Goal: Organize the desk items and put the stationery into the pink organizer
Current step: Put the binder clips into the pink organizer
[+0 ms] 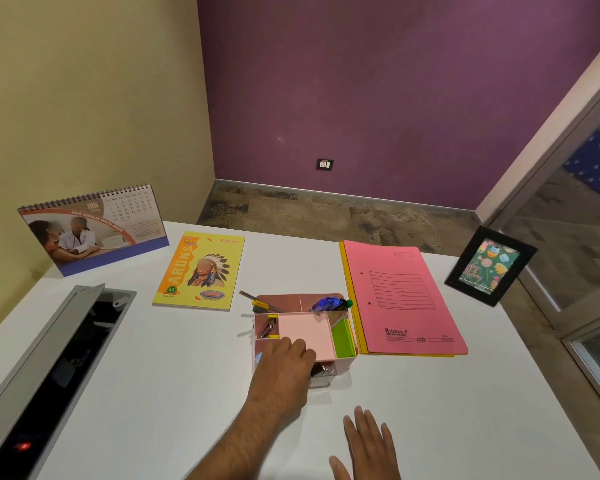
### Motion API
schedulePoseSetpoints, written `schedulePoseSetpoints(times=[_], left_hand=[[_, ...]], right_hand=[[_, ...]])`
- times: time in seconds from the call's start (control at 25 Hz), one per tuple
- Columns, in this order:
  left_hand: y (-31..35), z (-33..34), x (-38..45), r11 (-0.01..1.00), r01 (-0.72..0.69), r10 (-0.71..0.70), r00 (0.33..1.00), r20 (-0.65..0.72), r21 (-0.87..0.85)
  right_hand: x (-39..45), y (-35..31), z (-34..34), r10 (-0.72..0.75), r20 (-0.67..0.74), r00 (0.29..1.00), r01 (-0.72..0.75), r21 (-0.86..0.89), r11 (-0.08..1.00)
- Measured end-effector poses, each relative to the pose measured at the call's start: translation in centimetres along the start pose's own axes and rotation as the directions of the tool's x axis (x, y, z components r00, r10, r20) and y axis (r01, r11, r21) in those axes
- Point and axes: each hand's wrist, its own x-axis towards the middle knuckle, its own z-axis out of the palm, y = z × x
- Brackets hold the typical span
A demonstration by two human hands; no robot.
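Now your left hand reached into the pink organizer on the white desk.
Your left hand lay over the organizer's near left corner with the fingers bent; whether they held something, you could not tell. Your right hand rested flat on the desk, fingers straight and a little spread. Pens stood in the organizer's far compartment and green paper in its right one. A yellow notebook lay to the left, a pink folder just beside on the right.
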Motion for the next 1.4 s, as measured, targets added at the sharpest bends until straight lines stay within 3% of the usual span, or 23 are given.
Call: schedulePoseSetpoints(times=[0.44, 0.56, 0.68, 0.76, 0.8, 0.88, 0.92, 0.96, 1.08, 1.2, 1.28, 1.4], left_hand=[[-0.5, -0.2, 1.5, 0.998, -0.006, 0.005, 1.0, 0.009, 0.057], [-0.9, 0.7, 0.9, 1.0, -0.027, 0.027, 0.993, -0.112, 0.006], [-1.4, 1.9, 0.1, 0.975, -0.003, -0.084, 0.92, -0.382, -0.222], [-1.8, 1.8, -0.1, 0.885, 0.085, -0.327, 0.814, -0.48, -0.458], [-1.8, 1.7, -0.2, 0.771, 0.16, -0.505, 0.743, -0.44, -0.616], [-2.1, 1.6, -0.5, 0.378, 0.256, -0.798, 0.577, -0.173, -0.89], [-2.3, 1.7, -0.8, 0.195, 0.262, -0.85, 0.525, -0.03, -0.945], [-2.6, 2.1, -1.1, 0.072, 0.261, -0.852, 0.519, 0.077, -0.962], [-2.9, 4.0, -1.9, -0.153, 0.282, -0.733, 0.611, 0.3, -0.947], [-2.6, 5.6, -2.0, -0.241, 0.321, -0.658, 0.639, 0.397, -0.916], [-2.2, 5.4, -1.7, -0.182, 0.369, -0.689, 0.614, 0.386, -0.912], [-1.6, 3.9, -1.0, -0.108, 0.428, -0.782, 0.52, 0.343, -0.897]], right_hand=[[-0.1, 0.1, 0.3, -0.02, -0.033, 0.999, 0.021, 0.011, 1.0], [-0.1, 0.1, 0.2, -0.012, -0.035, 0.999, 0.015, 0.08, 0.997], [0.5, -0.8, -1.9, 0.133, -0.054, 0.99, -0.109, 0.317, 0.942], [2.5, -2.2, -4.3, 0.375, -0.02, 0.927, -0.298, 0.568, 0.767], [3.9, -2.9, -5.7, 0.503, 0.058, 0.863, -0.389, 0.711, 0.586], [7.1, -4.0, -7.9, 0.634, 0.276, 0.723, -0.487, 0.854, 0.182], [8.6, -4.3, -8.8, 0.623, 0.363, 0.693, -0.495, 0.868, 0.045], [9.8, -4.6, -9.3, 0.6, 0.414, 0.685, -0.49, 0.871, -0.042], [11.9, -5.0, -8.7, 0.526, 0.49, 0.695, -0.452, 0.867, -0.211], [12.4, -5.5, -7.8, 0.497, 0.53, 0.687, -0.464, 0.846, -0.262], [12.6, -5.8, -7.6, 0.506, 0.527, 0.683, -0.457, 0.849, -0.267], [12.7, -5.8, -7.2, 0.523, 0.522, 0.674, -0.445, 0.852, -0.278]])
